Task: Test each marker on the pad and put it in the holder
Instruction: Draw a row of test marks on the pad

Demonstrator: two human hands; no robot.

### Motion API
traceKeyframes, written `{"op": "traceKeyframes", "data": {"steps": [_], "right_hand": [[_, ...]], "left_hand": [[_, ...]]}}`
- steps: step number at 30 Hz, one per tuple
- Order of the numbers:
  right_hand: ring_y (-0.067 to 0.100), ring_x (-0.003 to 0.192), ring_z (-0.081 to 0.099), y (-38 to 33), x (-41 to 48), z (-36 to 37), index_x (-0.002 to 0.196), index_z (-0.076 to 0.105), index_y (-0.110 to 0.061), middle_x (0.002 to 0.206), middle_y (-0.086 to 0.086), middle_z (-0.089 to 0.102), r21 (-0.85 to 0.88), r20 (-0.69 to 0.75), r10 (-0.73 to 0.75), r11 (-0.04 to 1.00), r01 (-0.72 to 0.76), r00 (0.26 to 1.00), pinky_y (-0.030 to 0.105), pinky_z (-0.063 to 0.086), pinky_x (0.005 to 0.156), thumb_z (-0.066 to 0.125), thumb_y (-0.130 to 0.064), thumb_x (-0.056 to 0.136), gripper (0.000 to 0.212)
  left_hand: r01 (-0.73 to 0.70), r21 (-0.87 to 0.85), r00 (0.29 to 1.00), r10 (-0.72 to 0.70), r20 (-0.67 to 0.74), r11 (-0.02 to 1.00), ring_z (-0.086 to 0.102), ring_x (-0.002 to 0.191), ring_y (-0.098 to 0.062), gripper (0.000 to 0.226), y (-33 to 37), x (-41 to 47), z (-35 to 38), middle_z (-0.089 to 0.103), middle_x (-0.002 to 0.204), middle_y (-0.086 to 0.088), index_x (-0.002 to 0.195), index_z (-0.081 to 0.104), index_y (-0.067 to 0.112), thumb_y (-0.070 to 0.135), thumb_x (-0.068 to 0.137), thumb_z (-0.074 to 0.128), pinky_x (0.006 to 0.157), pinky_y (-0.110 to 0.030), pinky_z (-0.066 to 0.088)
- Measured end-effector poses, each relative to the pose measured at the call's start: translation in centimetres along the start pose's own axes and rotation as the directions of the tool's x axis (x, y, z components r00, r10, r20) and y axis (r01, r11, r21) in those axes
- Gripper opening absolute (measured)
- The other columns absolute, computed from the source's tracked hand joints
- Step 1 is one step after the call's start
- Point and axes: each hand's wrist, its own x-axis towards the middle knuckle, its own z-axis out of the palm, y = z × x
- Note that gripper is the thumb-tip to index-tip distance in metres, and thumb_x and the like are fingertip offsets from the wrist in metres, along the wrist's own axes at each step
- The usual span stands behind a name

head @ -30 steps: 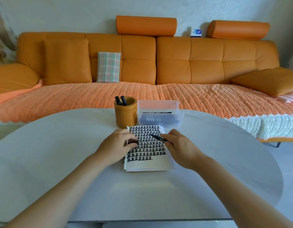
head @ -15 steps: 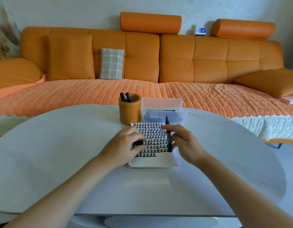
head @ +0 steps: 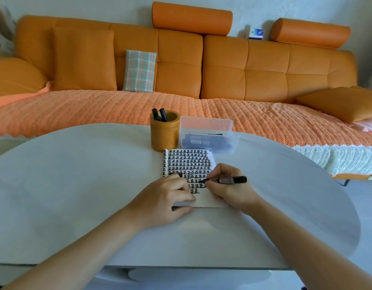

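Tabletop of white, oval shape [head: 76, 185] spans the view, with a long orange leather sofa [head: 222, 65] behind it. Left of centre, the left hand [head: 166, 197] rests on the near left corner of the open white note pad [head: 203, 200]. Its grip is curled, with the fingers pressing down on the page, the thumb along the pad's near edge, and a small black cap [head: 178, 174] tucked at the index fingertip. Just beyond the pad's far left corner stands the round bamboo pen holder [head: 165, 135], upright, with two black markers [head: 163, 115] leaning inside it. The pad lies flat in front of the holder, and rows of thick black test marks cover most of its page. To the right of the holder, touching or nearly touching it, sits a clear plastic box [head: 208, 127] with more dark markers lying in it. Further right, the right hand [head: 229, 189] rests on the pad's right edge. Its grip pinches a black marker with a grey label [head: 226, 180], which lies nearly level. The marker's tip points left and touches the page in the lower rows of marks, and its tail sticks out to the right past the hand.
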Motion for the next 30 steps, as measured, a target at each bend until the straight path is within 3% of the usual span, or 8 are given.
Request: {"op": "traceKeyframes", "data": {"steps": [3, 10, 17, 30], "right_hand": [[0.016, 0.045, 0.046, 0.13, 0.11, 0.10, 0.077, 0.057, -0.001, 0.056, 0.007, 0.056, -0.056, -0.026, 0.005, 0.998, -0.007, 1.000, 0.021, 0.035, 0.042, 0.067, -0.001, 0.086, 0.014], [0.001, 0.049, 0.050, 0.35, 0.11, 0.16, 0.074, 0.062, -0.005, 0.058, -0.011, 0.060, -0.141, -0.029, -0.023, 0.990, 0.019, 0.999, 0.015, 0.038, 0.048, 0.071, 0.000, 0.081, 0.013], [-0.001, 0.051, 0.050, 0.37, 0.06, 0.33, 0.063, 0.054, -0.011, 0.056, -0.014, 0.058, -0.161, -0.005, -0.052, 0.986, 0.051, 0.999, 0.012, 0.039, 0.051, 0.072, 0.002, 0.083, 0.029], [0.009, 0.054, 0.044, 0.95, 0.11, 0.49, 0.064, 0.048, -0.008, 0.060, -0.005, 0.053, -0.177, 0.024, -0.074, 0.981, 0.077, 0.997, 0.022, 0.037, 0.051, 0.069, 0.003, 0.080, 0.029]], "left_hand": [[-0.025, 0.025, 1.000, 0.025, -0.004, 0.999, 0.049, 0.083, -0.013, 0.017, 0.03, -0.06, -0.01, 0.054, 0.090, 0.005, 0.098, 0.073, 0.021, 0.031, 0.085, 0.072, 0.067, -0.023, 0.040], [-0.068, 0.054, 0.997, 0.070, -0.028, 0.996, 0.048, 0.078, -0.015, 0.009, 0.16, -0.13, 0.07, 0.055, 0.085, 0.004, 0.094, 0.073, 0.020, 0.027, 0.090, 0.067, 0.061, -0.029, 0.041], [-0.033, 0.029, 0.999, 0.034, -0.017, 0.999, 0.047, 0.079, -0.013, 0.010, 0.13, -0.13, 0.13, 0.054, 0.086, 0.006, 0.093, 0.074, 0.023, 0.029, 0.089, 0.067, 0.061, -0.030, 0.042], [-0.003, 0.002, 1.000, 0.003, -0.011, 1.000, 0.047, 0.079, -0.012, 0.011, 0.13, -0.18, 0.10, 0.054, 0.087, 0.008, 0.094, 0.074, 0.025, 0.031, 0.088, 0.069, 0.060, -0.031, 0.043]]}}
